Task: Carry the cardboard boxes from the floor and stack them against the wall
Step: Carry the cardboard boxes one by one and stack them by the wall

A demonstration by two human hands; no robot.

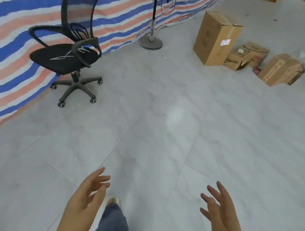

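Cardboard boxes far ahead right on tile floor: tall box upright, two smaller just beside. Left hand, right hand spread wide, empty. Risk: smaller boxes look crushed, may buckle in stack; fan stand near route.

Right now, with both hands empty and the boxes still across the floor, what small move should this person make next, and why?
Probably keep walking forward and to the right, toward the tall brown cardboard box. Both the left hand and the right hand are open and hold nothing, while the boxes sit far off on the grey tiled floor, out of reach. Nothing appears to block the way.
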